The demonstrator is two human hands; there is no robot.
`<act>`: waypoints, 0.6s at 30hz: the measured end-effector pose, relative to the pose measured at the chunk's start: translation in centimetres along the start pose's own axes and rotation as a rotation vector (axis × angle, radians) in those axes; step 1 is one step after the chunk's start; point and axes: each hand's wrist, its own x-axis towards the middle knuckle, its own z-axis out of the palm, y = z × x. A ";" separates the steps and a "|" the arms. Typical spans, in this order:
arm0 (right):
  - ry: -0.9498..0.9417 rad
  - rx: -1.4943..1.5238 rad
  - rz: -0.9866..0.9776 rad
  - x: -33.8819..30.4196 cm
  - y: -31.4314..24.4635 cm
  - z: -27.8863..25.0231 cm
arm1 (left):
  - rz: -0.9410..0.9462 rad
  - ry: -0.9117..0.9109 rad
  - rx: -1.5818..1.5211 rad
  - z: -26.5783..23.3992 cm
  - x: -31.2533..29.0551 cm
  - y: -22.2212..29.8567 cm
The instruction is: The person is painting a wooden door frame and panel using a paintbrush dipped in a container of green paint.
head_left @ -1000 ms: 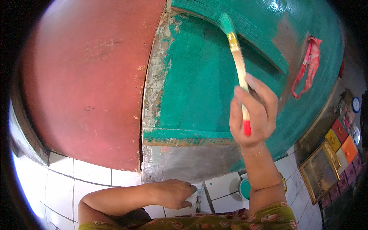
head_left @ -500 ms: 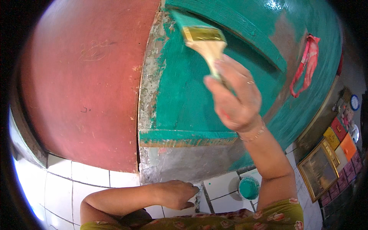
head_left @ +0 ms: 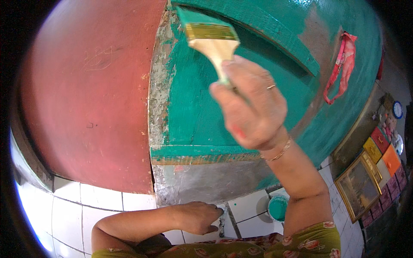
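Note:
My right hand [head_left: 254, 103] is closed round the handle of a wide flat paintbrush [head_left: 213, 45]. Its green-coated bristles press on the upper left of a green-painted wooden panel [head_left: 206, 103], just under a slanting raised strip [head_left: 275, 36]. A red smear marks the hand near the thumb. Low over the floor, my left hand [head_left: 198, 218] is loosely curled, with a gap between thumb and fingers, and no object shows in it. A small tub of green paint [head_left: 278, 208] stands on the tiles beside my right forearm.
Left of the panel is a reddish board [head_left: 90, 103], bordered by a rough, peeling strip [head_left: 158, 86]. A pink cloth loop [head_left: 342, 66] hangs on the green surface at right. Beyond are a gold-framed picture [head_left: 359, 187] and a round clock [head_left: 397, 110]. White tiles [head_left: 103, 202] cover the floor.
My right hand and the brush have moved left and slightly up across the panel. The view has shifted a little; my left hand stays in nearly the same place.

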 end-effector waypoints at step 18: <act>0.060 -0.014 0.032 0.0 0.2 0.0 | 0.023 0.023 0.002 0.0 -0.1 -0.3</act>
